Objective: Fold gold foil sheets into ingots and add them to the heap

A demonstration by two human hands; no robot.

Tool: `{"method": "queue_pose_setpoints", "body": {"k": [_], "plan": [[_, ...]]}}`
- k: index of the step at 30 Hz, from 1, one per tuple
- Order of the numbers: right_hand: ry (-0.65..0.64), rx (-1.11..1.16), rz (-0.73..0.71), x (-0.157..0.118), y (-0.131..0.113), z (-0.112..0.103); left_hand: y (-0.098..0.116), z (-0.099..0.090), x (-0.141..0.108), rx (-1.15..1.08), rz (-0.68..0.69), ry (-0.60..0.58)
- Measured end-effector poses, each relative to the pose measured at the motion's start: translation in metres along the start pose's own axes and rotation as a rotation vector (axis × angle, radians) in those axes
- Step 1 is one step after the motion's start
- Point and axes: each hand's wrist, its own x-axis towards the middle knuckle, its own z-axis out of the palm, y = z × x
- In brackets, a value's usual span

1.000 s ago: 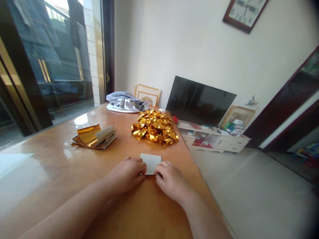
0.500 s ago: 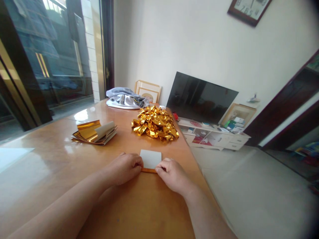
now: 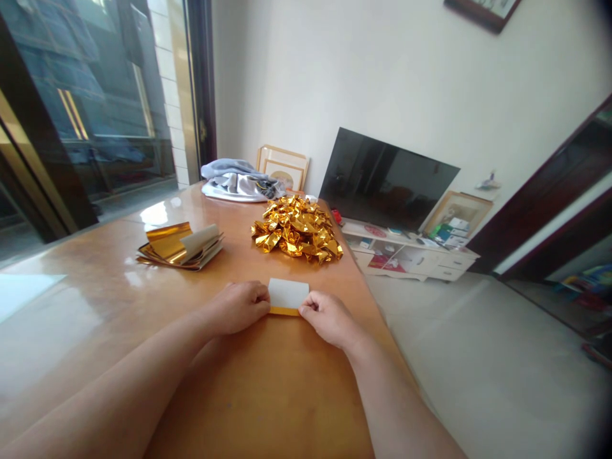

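Gold-foil sheet (image 3: pixel 288 298) lies on the glossy wooden table (image 3: pixel 258 395) near the edge closest to the person, its white paper backing facing up and a thin gold band (image 3: pixel 284 311) showing along its near edge. The left hand (image 3: pixel 238 307) and right hand (image 3: pixel 329 318) are both curled and closed on it, pinching its 2 short sides between fingers and thumbs. The step in hand looks like turning over a fold along that near edge, and the next move appears to call for even pressure across the sheet to keep the crease straight. Farther up the table sit a heap of folded, crumpled gold foil pieces (image 3: pixel 296 228), a stack of foil sheets (image 3: pixel 179 248) with a paper corner curling up, and a bundle of grey cloth (image 3: pixel 238 183).
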Motion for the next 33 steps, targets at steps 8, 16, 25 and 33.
{"method": "queue_pose_setpoints", "body": {"k": [8, 16, 25, 33], "plan": [[-0.008, 0.025, 0.044, 0.003, 0.0015, 0.0013, 0.0031, -0.0005, 0.0023, 0.092, -0.038, 0.001], [-0.009, 0.046, 0.079, 0.0057, 0.0066, 0.004, -0.0017, -0.0001, 0.0049, 0.071, -0.064, -0.038], [-0.005, 0.055, 0.06, 0.0081, 0.0077, 0.0038, 0.0043, -0.0044, 0.0037, 0.098, -0.082, -0.051], [-0.006, 0.05, 0.102, 0.0072, 0.0063, 0.004, 0.0081, -0.0033, 0.0027, 0.143, -0.08, -0.036]]}}
